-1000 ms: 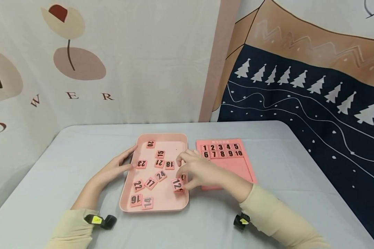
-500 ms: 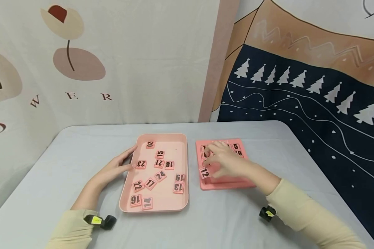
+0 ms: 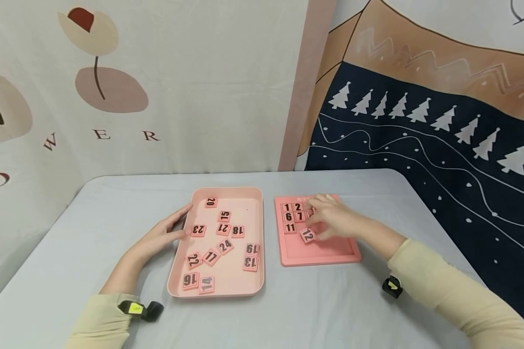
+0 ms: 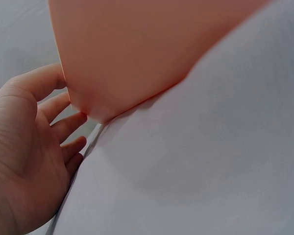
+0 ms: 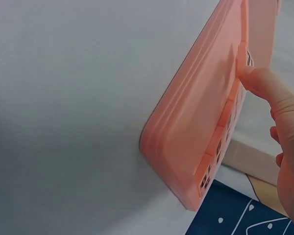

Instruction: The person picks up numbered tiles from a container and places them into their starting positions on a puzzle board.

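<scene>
My right hand pinches a square pink number tile marked 12, slightly tilted, over the pink number board. Tiles 1, 2, 6 and 7 show in the board's upper rows, and tile 11 lies below 6; the hand covers the upper right part. In the right wrist view the thumb presses the tile's edge. At the left side of a pale pink tray, my left hand touches the wall with relaxed fingers. The left wrist view shows its fingertips against the tray's outside.
Several loose number tiles lie in the tray at various angles, among them 24, 13 and 20. Tray and board stand side by side on a pale cloth-covered table. A printed curtain hangs behind.
My right hand has carried tile 12 from the tray's right side across to the board, then a little further right. Tiles 19 and 13 are uncovered. The left hand stays put.
</scene>
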Demonstrator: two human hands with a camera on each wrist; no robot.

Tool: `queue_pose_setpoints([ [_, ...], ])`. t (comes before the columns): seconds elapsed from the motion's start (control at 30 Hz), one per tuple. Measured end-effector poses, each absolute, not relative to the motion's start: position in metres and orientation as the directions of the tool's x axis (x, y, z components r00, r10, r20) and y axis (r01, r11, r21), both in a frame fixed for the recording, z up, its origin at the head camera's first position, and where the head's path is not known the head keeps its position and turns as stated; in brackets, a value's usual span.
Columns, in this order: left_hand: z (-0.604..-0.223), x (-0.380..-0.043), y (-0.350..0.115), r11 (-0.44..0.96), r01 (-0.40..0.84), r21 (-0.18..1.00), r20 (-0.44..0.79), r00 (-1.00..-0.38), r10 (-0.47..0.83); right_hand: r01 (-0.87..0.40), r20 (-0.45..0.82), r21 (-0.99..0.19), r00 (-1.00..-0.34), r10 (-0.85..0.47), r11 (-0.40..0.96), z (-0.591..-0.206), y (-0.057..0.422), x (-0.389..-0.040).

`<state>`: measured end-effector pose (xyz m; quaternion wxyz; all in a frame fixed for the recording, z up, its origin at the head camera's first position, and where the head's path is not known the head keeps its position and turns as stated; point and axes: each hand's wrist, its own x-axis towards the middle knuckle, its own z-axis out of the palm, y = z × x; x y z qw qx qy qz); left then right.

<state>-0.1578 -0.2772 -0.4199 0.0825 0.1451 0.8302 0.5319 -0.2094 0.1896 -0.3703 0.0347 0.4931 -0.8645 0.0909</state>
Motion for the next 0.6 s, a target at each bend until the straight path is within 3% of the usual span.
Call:
queue_pose_setpoints([
  [0.27, -0.419, -0.158, -0.277, 0.376, 0.155, 0.913, 0.024, -0.943, 0.332, -0.894, 0.170, -0.110, -0.448, -0.878, 0.435, -0.377, 0.189, -0.218],
  [0.6, -0.422, -0.159, -0.278, 0.375, 0.155, 0.914, 0.023, -0.942, 0.334, -0.904, 0.166, -0.087, -0.427, -0.889, 0.418, -0.382, 0.188, -0.224],
])
